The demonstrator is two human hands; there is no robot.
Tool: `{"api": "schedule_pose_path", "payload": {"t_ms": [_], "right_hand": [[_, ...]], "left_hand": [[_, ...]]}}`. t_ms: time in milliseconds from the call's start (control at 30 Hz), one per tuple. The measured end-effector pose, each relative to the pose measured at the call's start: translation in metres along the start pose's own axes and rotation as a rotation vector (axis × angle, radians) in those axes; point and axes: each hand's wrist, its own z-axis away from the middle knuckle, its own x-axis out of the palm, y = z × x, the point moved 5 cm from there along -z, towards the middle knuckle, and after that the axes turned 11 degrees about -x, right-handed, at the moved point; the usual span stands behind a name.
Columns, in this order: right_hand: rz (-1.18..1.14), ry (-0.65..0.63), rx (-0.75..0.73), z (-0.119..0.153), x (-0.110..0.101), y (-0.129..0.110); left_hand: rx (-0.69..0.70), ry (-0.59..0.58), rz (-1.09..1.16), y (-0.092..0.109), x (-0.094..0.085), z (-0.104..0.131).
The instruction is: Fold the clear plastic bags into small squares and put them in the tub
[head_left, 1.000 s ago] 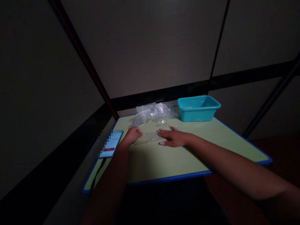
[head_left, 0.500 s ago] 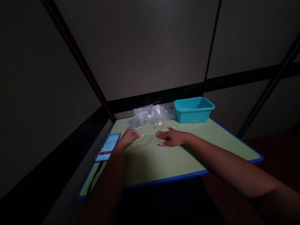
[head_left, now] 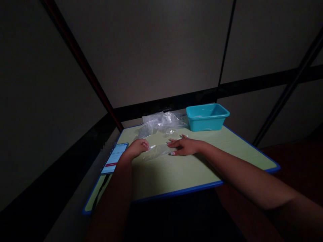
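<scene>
A clear plastic bag (head_left: 157,152) lies flat on the table between my hands. My left hand (head_left: 138,148) is closed, with its thumb and fingers pinching the left edge of the bag. Spread fingers of my right hand (head_left: 183,146) rest palm down on the bag's right part. Just behind them sits a crumpled heap of clear plastic bags (head_left: 161,121), shiny and loosely piled.
A turquoise plastic basket (head_left: 208,124) stands at the back right of the pale yellow table (head_left: 176,178), which has a blue edge. At the left lies a phone (head_left: 115,158) with its screen lit, a dark strap (head_left: 102,188) below it. Wall panels rise behind.
The view has shifted very slightly. Both hands keep nearly the same places on the plastic bag, and nothing is taken up or let go.
</scene>
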Motion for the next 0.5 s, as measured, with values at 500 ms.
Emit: {"api": "schedule_pose_path", "payload": {"t_ms": [500], "right_hand": [[-0.037, 0.007, 0.015, 0.0017, -0.0032, -0.0031]], "left_hand": [[-0.001, -0.077, 0.026, -0.0012, 0.0004, 0.0014]]}}
